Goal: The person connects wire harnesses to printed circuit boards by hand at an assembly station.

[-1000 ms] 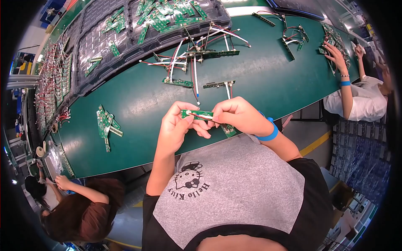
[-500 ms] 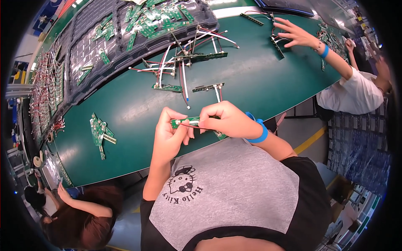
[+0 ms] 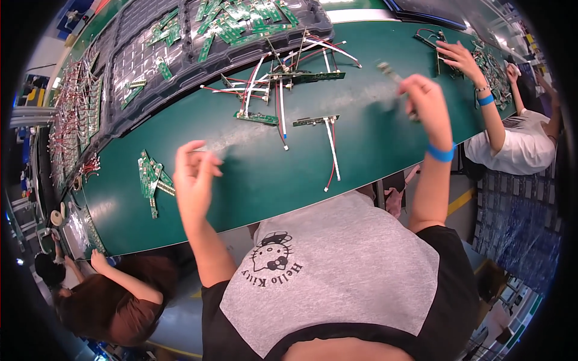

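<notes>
My right hand (image 3: 427,108), with a blue band on its wrist, is raised over the right side of the green table. Its closed fingers hold a small circuit board (image 3: 388,71), smeared by motion, its far end pointing up and left. My left hand (image 3: 195,174) hovers just right of a small pile of green circuit boards (image 3: 149,180). Its fingers are loosely bent and apart, and I see nothing in them. Between my hands lies a narrow circuit board (image 3: 316,120) with a white and red cable (image 3: 334,153) running toward me.
Wired boards (image 3: 307,76) lie tangled at the table's middle back. A black tray (image 3: 180,75) with loose boards stands behind them. Bundled wired boards (image 3: 75,120) hang at the left. A co-worker's hand (image 3: 460,59) reaches over boards at the right; another person (image 3: 132,295) sits at lower left.
My hands have parted from over the near edge. The right one has carried the board up and right; the left one has let go and moved left. The co-worker's hand has shifted right.
</notes>
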Demonstrator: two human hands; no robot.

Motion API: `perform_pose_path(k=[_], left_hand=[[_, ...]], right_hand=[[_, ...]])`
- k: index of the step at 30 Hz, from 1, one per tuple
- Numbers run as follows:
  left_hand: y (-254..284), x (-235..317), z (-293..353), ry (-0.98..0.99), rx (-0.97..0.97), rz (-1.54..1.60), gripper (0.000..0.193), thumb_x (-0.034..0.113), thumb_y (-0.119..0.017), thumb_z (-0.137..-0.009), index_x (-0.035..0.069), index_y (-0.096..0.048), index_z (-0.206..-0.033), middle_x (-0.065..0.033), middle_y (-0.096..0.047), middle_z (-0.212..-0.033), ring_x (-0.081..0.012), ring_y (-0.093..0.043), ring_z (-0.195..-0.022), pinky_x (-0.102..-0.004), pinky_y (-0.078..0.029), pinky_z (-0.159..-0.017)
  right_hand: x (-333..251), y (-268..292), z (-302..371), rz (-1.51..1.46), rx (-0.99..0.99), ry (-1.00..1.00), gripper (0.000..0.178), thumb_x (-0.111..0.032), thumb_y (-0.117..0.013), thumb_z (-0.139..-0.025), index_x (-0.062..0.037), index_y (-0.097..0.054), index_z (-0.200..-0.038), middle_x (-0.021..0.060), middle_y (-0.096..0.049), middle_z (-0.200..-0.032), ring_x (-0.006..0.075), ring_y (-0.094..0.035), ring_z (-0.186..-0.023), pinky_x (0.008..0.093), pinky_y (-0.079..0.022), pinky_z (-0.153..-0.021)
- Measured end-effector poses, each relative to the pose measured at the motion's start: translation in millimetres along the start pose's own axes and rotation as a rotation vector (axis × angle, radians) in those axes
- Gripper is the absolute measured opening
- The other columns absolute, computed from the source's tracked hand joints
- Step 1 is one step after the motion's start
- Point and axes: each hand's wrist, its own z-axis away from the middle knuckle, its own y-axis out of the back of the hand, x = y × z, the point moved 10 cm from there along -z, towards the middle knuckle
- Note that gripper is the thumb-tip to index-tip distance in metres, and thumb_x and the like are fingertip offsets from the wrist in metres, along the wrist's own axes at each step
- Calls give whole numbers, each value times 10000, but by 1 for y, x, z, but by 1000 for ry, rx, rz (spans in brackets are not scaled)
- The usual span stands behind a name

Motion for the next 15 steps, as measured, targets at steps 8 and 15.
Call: perform_pose_path(k=[8,15], left_hand=[[150,-20,16,101,570,-931,359,224,-603,-805,5,-490,-1066,-147,-525,-985,-248,-517,-869,-344,-420,-764],[200,-71,3,278,509,-1018,337,288,-603,-799,-4,-533,-953,-171,-517,-953,-309,-497,-889,-387,-398,-796]], right_hand=[[-13,65,-6,680,401,361,248,-148,-552,-812,-26,-559,-1028,125,-562,-1054,249,-555,-919,338,-426,-795],[-65,-149,92,398,-530,731,371,78,-526,-637,-76,-542,-974,129,-491,-1101,315,-513,-985,362,-438,-811]])
